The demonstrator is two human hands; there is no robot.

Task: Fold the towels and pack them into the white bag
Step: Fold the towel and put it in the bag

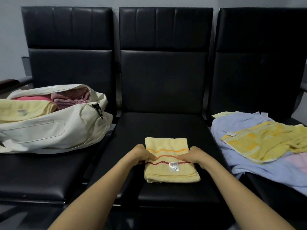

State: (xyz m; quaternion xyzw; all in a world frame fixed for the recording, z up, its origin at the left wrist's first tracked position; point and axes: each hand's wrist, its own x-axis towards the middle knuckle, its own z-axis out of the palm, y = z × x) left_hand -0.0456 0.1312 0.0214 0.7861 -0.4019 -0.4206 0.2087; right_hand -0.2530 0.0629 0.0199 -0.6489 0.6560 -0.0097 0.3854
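Black and padded, the leather middle seat (162,127) bears our pale yellow terry towel (167,173), folded to a rectangle, with orange and red wavy stripes (166,150) and a white label (173,166). Our left hand (142,154) and right hand (194,156) pinch its side edges.

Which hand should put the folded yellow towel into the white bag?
Probably the left hand. It grips the folded yellow towel on the side nearer the open white bag, on the left seat. The right hand grips the far side and would reach across.
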